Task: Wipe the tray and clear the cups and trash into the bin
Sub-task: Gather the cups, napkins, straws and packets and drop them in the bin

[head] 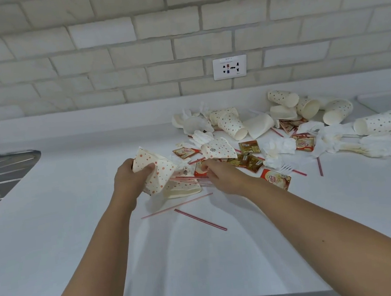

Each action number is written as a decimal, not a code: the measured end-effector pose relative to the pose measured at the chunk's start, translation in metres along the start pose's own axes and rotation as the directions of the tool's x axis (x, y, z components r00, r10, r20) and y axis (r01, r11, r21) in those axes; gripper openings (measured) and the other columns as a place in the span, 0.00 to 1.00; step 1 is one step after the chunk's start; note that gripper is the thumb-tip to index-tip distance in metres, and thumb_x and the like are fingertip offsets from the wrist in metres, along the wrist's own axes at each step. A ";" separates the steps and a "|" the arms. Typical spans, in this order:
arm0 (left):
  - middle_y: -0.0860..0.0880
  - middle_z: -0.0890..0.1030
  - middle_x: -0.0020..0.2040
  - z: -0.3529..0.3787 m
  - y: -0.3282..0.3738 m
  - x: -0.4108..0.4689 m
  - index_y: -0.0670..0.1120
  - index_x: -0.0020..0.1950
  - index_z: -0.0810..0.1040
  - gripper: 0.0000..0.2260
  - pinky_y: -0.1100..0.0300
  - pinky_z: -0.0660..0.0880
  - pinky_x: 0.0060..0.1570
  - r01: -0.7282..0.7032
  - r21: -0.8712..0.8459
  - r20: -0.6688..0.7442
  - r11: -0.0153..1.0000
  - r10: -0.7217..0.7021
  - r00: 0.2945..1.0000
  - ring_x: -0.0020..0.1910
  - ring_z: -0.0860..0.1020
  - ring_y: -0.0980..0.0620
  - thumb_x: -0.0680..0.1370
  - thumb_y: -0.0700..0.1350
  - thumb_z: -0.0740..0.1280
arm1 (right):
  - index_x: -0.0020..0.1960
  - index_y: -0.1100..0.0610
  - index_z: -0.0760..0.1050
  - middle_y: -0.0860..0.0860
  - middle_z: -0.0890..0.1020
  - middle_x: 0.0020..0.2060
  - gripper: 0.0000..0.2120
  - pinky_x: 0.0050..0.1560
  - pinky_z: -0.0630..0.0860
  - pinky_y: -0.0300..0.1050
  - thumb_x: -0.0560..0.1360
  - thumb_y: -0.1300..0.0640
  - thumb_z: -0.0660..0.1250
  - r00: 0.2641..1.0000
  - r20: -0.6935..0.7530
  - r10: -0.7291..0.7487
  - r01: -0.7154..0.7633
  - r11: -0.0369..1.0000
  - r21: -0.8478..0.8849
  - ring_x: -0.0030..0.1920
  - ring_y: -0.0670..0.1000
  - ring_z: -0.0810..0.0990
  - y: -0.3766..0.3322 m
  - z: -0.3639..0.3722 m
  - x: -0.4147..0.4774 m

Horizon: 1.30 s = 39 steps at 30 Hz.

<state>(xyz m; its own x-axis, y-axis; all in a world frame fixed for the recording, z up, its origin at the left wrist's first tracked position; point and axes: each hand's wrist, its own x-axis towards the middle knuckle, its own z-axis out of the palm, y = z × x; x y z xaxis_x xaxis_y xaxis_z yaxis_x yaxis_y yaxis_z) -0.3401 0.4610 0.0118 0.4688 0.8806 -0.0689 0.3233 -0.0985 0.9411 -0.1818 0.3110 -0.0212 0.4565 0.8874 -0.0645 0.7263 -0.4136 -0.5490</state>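
Head view. Left grip (128,174) closed around a crushed dotted paper cup (154,172) just above the bench (64,239); right grip (220,173) pinching among striped straws (188,179), contents unclear. Cup probably light, soft, easily flattened; hold by its walls.

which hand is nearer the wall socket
Right. The right hand lies below the wall socket, slightly to its left, among the sachets; the left hand, gripping a squashed cup, is farther left.
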 end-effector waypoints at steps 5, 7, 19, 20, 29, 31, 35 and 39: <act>0.43 0.78 0.58 -0.006 -0.005 0.005 0.41 0.60 0.73 0.14 0.52 0.73 0.48 0.009 -0.037 -0.025 0.999 -0.010 1.000 0.55 0.77 0.43 0.76 0.43 0.67 | 0.66 0.61 0.69 0.57 0.72 0.62 0.18 0.61 0.68 0.47 0.76 0.60 0.62 0.998 -0.065 0.020 -0.022 0.999 -0.036 0.64 0.57 0.66 -0.009 0.023 0.025; 0.43 0.78 0.57 -0.008 -0.007 0.006 0.41 0.60 0.73 0.14 0.52 0.73 0.47 0.013 -0.037 -0.027 0.999 -0.014 1.000 0.55 0.77 0.43 0.76 0.43 0.67 | 0.65 0.61 0.70 0.59 0.74 0.59 0.17 0.60 0.69 0.49 0.77 0.60 0.61 0.996 -0.069 0.060 -0.064 0.996 -0.063 0.65 0.57 0.66 -0.011 0.029 0.030; 0.44 0.78 0.59 -0.015 -0.004 0.008 0.42 0.62 0.72 0.15 0.52 0.74 0.48 0.013 -0.084 -0.018 0.996 -0.015 1.000 0.57 0.76 0.43 0.76 0.43 0.66 | 0.57 0.59 0.71 0.57 0.70 0.50 0.10 0.44 0.69 0.45 0.82 0.58 0.53 0.992 -0.100 0.081 -0.091 0.991 -0.097 0.44 0.56 0.73 -0.011 0.005 0.030; 0.43 0.78 0.59 -0.014 -0.002 0.006 0.42 0.63 0.72 0.15 0.51 0.74 0.50 0.008 -0.092 -0.011 0.996 -0.009 1.000 0.57 0.76 0.43 0.76 0.43 0.66 | 0.57 0.60 0.70 0.58 0.73 0.49 0.11 0.43 0.69 0.45 0.82 0.57 0.52 0.991 -0.119 0.057 -0.065 0.996 -0.062 0.44 0.57 0.74 -0.013 -0.001 0.027; 0.46 0.78 0.56 0.050 0.032 -0.020 0.46 0.60 0.73 0.10 0.52 0.74 0.46 -0.030 -0.135 0.134 0.990 0.048 0.990 0.54 0.77 0.45 0.79 0.44 0.61 | 0.54 0.59 0.73 0.45 0.72 0.36 0.12 0.36 0.65 0.37 0.82 0.57 0.52 0.955 -0.277 0.105 -0.026 0.961 0.275 0.35 0.42 0.70 -0.012 -0.067 -0.032; 0.46 0.79 0.55 0.076 0.040 -0.032 0.47 0.57 0.73 0.08 0.54 0.75 0.45 -0.047 -0.146 0.187 0.988 0.075 0.979 0.52 0.77 0.46 0.79 0.45 0.61 | 0.50 0.56 0.71 0.45 0.71 0.34 0.11 0.35 0.64 0.38 0.82 0.55 0.52 0.944 -0.294 0.146 -0.047 0.946 0.320 0.34 0.41 0.68 0.000 -0.075 -0.053; 0.50 0.78 0.47 0.141 0.060 -0.070 0.49 0.55 0.73 0.06 0.58 0.73 0.36 -0.081 -0.169 0.308 0.982 0.131 0.942 0.44 0.77 0.50 0.79 0.45 0.61 | 0.49 0.56 0.69 0.44 0.66 0.30 0.10 0.29 0.59 0.33 0.82 0.55 0.52 0.912 -0.314 0.264 -0.112 0.897 0.428 0.28 0.42 0.64 0.035 -0.092 -0.106; 0.45 0.80 0.52 0.208 0.079 -0.124 0.48 0.53 0.74 0.06 0.57 0.74 0.40 -0.136 -0.182 0.438 0.974 0.204 0.876 0.50 0.78 0.45 0.79 0.44 0.61 | 0.44 0.55 0.70 0.47 0.66 0.29 0.11 0.27 0.59 0.37 0.82 0.55 0.53 0.839 -0.360 0.408 -0.185 0.836 0.517 0.27 0.46 0.62 0.079 -0.121 -0.176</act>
<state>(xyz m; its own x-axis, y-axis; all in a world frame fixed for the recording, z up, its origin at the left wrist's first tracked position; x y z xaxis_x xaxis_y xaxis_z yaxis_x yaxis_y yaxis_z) -0.2012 0.2473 0.0262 0.8363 0.5481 -0.0132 0.1015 -0.1311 0.9862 -0.1423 0.0970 0.0474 0.8646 0.5020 0.0222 0.2574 -0.4046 -0.8775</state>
